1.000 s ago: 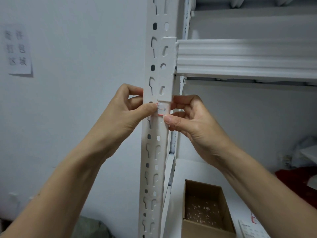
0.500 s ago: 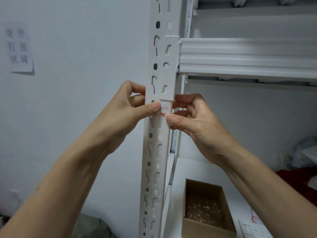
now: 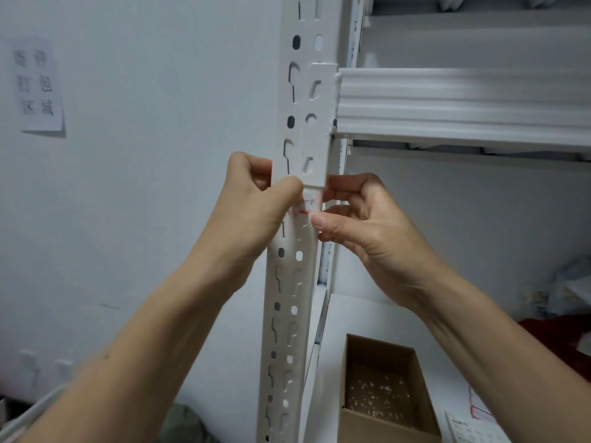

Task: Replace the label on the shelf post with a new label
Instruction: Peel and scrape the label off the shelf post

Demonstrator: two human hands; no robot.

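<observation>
Post (image 3: 297, 282): white painted metal, upright, punched with round and keyhole slots.
Label (image 3: 307, 204): small white sticker with red stripes, on the post face just below the ribbed beam (image 3: 447, 100).
Left hand (image 3: 256, 212): fingers curled behind the post, thumb pinning the label.
Right hand (image 3: 361, 225): thumb and curled fingers pinching the post edge at the label's lower corner.

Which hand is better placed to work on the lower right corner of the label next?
Probably the right. The right hand has its thumb tip at that corner of the label on the shelf post; the left hand has its thumb over the label's left side.
</observation>
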